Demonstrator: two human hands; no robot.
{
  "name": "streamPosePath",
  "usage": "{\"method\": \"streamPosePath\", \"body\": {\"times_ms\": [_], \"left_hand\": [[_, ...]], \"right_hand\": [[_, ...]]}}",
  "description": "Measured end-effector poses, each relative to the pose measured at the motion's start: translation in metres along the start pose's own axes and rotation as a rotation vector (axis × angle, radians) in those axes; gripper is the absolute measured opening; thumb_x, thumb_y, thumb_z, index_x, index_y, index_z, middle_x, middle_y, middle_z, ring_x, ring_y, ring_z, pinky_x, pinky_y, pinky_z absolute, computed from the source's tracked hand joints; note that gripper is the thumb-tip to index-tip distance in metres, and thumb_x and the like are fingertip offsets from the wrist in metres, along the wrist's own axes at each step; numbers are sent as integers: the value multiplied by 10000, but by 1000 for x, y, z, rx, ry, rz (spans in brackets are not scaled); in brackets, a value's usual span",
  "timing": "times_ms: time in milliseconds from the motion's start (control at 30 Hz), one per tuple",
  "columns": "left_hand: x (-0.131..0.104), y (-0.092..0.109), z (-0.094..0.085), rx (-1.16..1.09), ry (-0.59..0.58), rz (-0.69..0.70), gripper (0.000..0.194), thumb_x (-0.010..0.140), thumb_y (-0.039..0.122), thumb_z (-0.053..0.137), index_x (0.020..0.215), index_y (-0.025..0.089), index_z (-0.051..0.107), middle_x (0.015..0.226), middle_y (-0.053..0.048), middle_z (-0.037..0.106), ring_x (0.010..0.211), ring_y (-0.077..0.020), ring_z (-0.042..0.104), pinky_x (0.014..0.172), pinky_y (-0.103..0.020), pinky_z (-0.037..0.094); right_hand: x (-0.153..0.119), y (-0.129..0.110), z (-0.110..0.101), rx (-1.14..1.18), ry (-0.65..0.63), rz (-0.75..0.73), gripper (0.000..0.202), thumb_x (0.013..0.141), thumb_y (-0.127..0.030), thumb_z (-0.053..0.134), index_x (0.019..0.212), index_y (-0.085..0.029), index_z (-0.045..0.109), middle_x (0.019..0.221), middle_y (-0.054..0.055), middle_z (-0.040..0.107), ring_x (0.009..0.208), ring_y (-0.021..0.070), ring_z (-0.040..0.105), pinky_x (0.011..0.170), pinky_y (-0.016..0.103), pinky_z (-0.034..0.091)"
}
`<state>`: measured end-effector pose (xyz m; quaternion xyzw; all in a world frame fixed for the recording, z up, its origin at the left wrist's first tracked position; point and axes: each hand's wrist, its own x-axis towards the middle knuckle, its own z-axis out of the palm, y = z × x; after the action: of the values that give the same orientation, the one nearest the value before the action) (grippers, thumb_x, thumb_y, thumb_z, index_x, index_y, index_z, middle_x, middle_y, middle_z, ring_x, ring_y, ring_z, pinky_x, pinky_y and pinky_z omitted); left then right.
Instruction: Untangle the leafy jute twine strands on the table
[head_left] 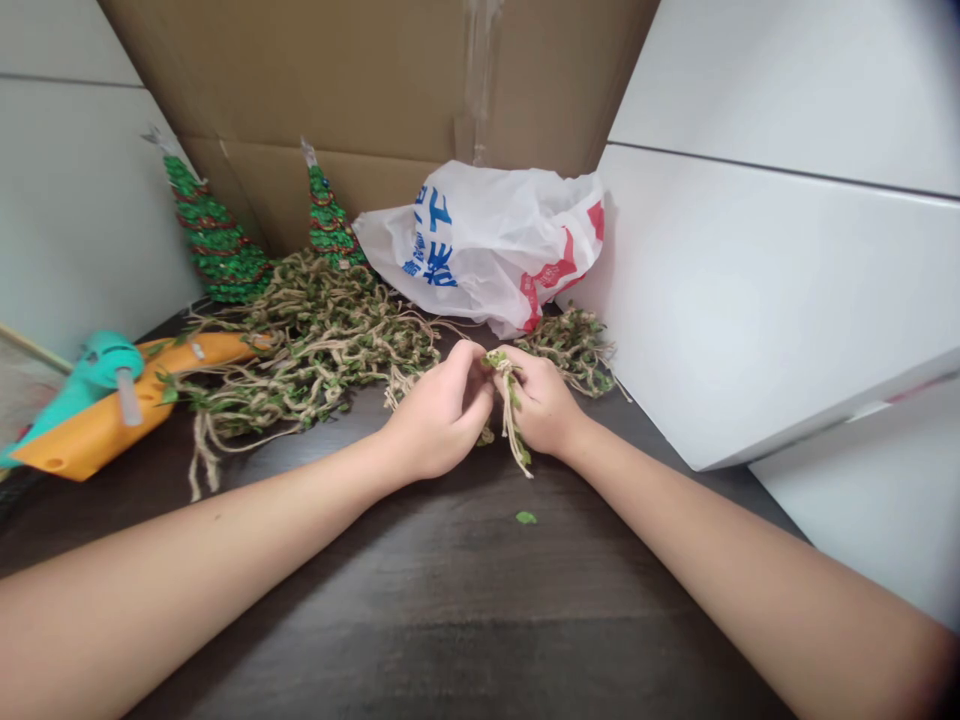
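My left hand point(439, 415) and my right hand point(546, 405) meet over the dark tabletop, both closed on a knotted piece of leafy twine point(510, 400). Its beige ends and small green leaves hang down beside the right fingers. How the left fingertips grip it is partly hidden. Behind the left hand spreads a large heap of knotted leafy twine point(322, 330), with loose ends trailing to the front left. A smaller pile of the same twine point(574, 345) lies just beyond the right hand.
A white plastic bag point(487, 240) sits behind the hands against cardboard point(337, 80). Two small green Christmas trees point(217, 240) stand back left. A teal glue gun point(97, 375) rests by an orange tool point(97, 430). One loose leaf point(526, 518) lies in front; white boxes point(780, 300) flank the right.
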<state>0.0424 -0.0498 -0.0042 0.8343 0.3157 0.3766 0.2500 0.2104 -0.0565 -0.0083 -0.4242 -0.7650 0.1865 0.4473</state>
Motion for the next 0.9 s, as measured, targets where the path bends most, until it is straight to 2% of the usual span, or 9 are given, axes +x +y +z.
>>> {"method": "streamPosePath", "body": {"times_ms": [133,300,433,533,633,700,833,900], "left_hand": [[0,1,0,-2,0,0,53,955,233,479,989,209,446,845,-14,587,743,-153,558,691,-314,451],[-1,-1,0,15,-11,-27,111,927,253,524,962,209,428,811,3,551,687,-136,516,650,-301,430],[-2,-4,3,0,3,-27,209,898,262,574,1025,210,418,840,6,549,705,-132,525,659,-293,446],[-2,-6,3,-6,29,-2,347,878,244,598,1164,208,407,907,-10,572,741,-136,554,699,-299,477],[-1,-5,2,18,12,30,478,861,204,598,1300,207,408,1059,-58,619,886,-171,616,822,-337,518],[-1,-5,0,53,-6,54,500,845,170,585,1323,202,440,1187,-89,624,1044,-209,623,938,-375,516],[0,-7,0,140,5,106,518,829,145,547,1340,173,466,1337,-127,587,1245,-256,565,1088,-433,460],[0,-7,1,197,-4,92,507,841,168,540,1343,147,470,1365,-153,574,1286,-278,544,1112,-460,441]], "right_hand": [[1,0,2,32,10,2,341,972,-332,460,663,-193,487,672,-3,543,639,128,489,630,270,368],[0,0,2,17,9,59,482,984,-462,474,588,-188,453,562,-20,493,551,103,411,566,268,314],[1,-1,2,-3,-2,67,481,988,-447,465,585,-186,451,564,-14,514,544,98,421,563,260,315],[1,-1,2,-32,-12,75,435,980,-369,466,587,-183,456,568,-10,533,539,97,435,564,257,313],[1,-2,1,-51,-44,76,344,921,-265,499,589,-182,474,589,-1,568,558,106,473,576,255,331],[0,-2,1,-48,-60,85,279,879,-221,513,604,-177,510,621,10,606,587,117,511,598,256,359],[-1,-3,1,-56,-61,61,204,862,-223,532,675,-164,588,697,21,657,640,130,554,644,265,394],[-1,-3,2,-67,-60,37,218,868,-239,538,665,-167,569,670,5,621,633,121,529,641,263,383]]}}
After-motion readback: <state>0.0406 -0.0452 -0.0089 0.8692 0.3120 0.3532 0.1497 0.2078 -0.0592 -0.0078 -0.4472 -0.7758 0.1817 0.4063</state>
